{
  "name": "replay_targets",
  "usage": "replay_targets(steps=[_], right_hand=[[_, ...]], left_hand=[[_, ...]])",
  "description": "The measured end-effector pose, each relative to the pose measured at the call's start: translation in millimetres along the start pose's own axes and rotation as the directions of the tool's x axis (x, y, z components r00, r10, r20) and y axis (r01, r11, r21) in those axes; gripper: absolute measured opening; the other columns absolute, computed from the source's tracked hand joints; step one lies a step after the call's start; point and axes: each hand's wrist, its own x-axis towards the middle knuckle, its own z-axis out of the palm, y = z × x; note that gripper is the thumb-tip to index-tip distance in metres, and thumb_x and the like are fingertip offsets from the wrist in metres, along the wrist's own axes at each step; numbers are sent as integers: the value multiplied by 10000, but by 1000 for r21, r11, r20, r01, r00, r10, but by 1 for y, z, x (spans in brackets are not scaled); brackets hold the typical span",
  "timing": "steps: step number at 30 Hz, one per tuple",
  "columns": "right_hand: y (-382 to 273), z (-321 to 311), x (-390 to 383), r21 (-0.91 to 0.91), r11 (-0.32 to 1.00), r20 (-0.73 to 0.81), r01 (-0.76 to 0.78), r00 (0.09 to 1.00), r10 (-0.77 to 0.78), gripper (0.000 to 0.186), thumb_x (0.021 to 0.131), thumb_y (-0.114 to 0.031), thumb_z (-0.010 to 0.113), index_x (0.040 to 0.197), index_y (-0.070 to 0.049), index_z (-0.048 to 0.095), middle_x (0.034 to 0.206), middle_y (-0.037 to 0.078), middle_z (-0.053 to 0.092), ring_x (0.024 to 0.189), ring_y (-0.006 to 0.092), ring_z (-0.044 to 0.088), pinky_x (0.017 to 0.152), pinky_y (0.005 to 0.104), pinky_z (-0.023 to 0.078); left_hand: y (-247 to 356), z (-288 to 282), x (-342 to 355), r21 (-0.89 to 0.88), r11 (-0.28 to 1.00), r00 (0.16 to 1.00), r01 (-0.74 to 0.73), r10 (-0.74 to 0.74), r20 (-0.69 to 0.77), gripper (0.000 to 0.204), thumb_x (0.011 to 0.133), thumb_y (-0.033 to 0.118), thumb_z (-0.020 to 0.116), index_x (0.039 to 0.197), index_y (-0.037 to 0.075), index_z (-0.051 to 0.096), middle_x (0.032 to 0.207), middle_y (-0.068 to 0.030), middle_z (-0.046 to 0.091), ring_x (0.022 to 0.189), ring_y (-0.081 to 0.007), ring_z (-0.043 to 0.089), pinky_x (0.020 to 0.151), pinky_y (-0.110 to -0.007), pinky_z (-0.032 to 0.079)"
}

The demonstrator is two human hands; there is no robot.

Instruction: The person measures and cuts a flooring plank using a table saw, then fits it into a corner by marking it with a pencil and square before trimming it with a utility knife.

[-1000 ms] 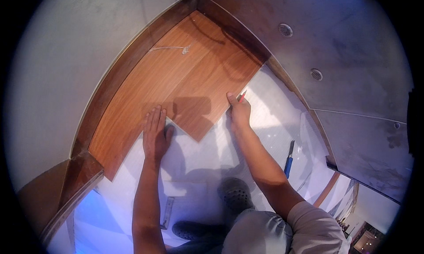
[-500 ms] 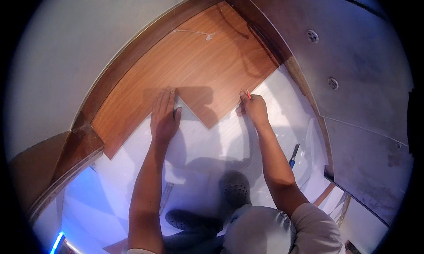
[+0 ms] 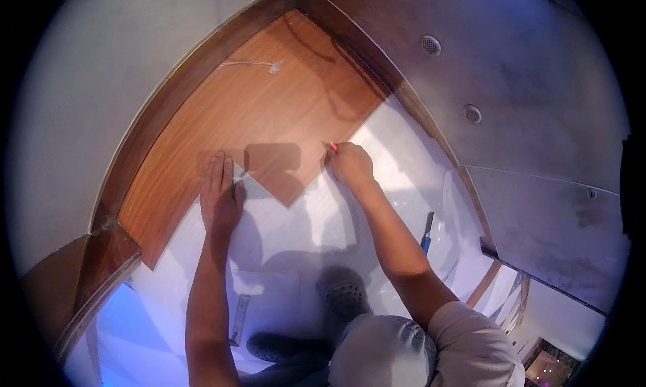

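My left hand (image 3: 221, 202) lies with its fingers stretched out over the near, notched edge of the wood-look flooring planks (image 3: 222, 111). My right hand (image 3: 353, 166) is at the planks' near right edge, its fingers closed on a thin red pencil (image 3: 332, 146). The pencil's pointed end reaches over the wood; whether it touches cannot be made out. Between my hands a plank corner juts toward me over the pale floor covering (image 3: 269, 232). A thin white strand (image 3: 249, 64) with a small clump at one end lies on the far planks.
A blue-handled utility knife (image 3: 426, 235) lies to the right of my right forearm. A metal ruler (image 3: 239, 320) rests near my dark clogs (image 3: 342, 291). Brown trim runs along the pale walls on both sides, meeting at the far corner. Round vents (image 3: 472, 114) are set in the right wall.
The view has shifted, so the planks and both hands appear further left. My right hand has turned, with the pencil now pointing left over the wood. My left hand stays at the plank edge.
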Motion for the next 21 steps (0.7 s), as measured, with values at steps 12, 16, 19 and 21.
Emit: replay_targets(steps=[12,16,19,21], right_hand=[[-1,-9,-72,-15,955,-3,296,955,-296,403,968,-421,705,872,-30,705,833,226,715,844,396,715,749,499,570],[-21,-8,-92,-39,807,-73,589,804,-590,343,927,-348,762,994,-13,727,1046,173,731,1076,353,682,918,441,552],[-51,7,-67,58,527,-64,848,530,-846,412,925,-308,740,1192,2,695,1244,176,708,1218,348,653,1105,432,494],[-79,20,-51,34,231,-37,972,232,-972,471,936,-332,718,1283,-16,675,1382,181,654,1379,326,556,1210,442,405]], left_hand=[[1,-9,-2,-41,999,1000,12,-11,11,630,925,117,707,1527,43,534,1618,-199,464,1502,-406,422,1260,-500,324],[-6,-7,-9,-30,997,992,71,-73,-98,646,906,97,710,1523,33,533,1588,-190,500,1466,-397,464,1233,-503,367],[-9,2,-6,29,992,975,126,-118,-190,546,957,93,629,1487,-18,556,1582,-218,503,1484,-403,452,1245,-500,352],[-10,6,-5,11,991,965,134,-128,-229,495,990,97,587,1469,-25,575,1574,-223,512,1492,-406,448,1251,-500,348]])
